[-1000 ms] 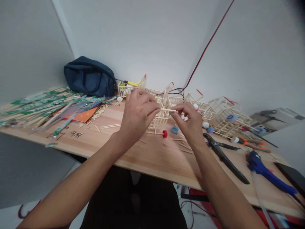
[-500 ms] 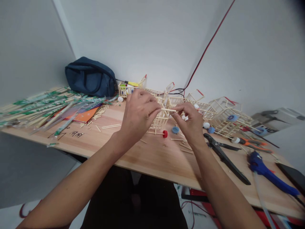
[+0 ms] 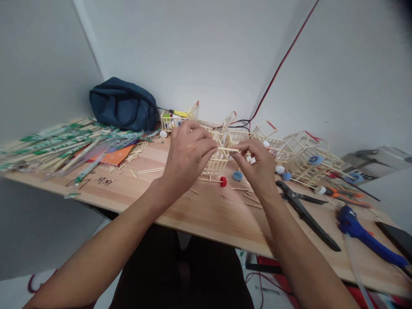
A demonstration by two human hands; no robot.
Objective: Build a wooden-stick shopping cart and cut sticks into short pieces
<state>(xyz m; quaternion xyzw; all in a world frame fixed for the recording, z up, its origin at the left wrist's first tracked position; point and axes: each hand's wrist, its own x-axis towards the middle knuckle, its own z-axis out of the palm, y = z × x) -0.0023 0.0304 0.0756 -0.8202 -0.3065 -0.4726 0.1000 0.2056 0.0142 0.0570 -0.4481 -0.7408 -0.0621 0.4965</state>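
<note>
A short pale wooden stick (image 3: 228, 149) is held level above the table between my two hands. My left hand (image 3: 189, 152) pinches one end, its fingers closed on it. At the other end, the thumb and fingertips of my right hand (image 3: 257, 163) are closed on the same stick. Just behind and below the hands stands a small basket-like frame of sticks (image 3: 217, 165), partly hidden by my left hand. A red bottle cap (image 3: 223, 181) sits at the end of a stick below it. A blue bottle cap (image 3: 237, 176) lies to its right.
Stick-built carts (image 3: 299, 161) line the back right. Black pruning shears (image 3: 304, 214), orange-handled pliers (image 3: 347, 195) and a blue glue gun (image 3: 367, 236) lie at right. Wrapped chopsticks (image 3: 54, 146), an orange sheet (image 3: 116, 156) and a blue pouch (image 3: 124, 105) occupy the left. Cut sticks (image 3: 137, 154) lie scattered.
The view has shifted very slightly. Both hands keep the stick in nearly the same place.
</note>
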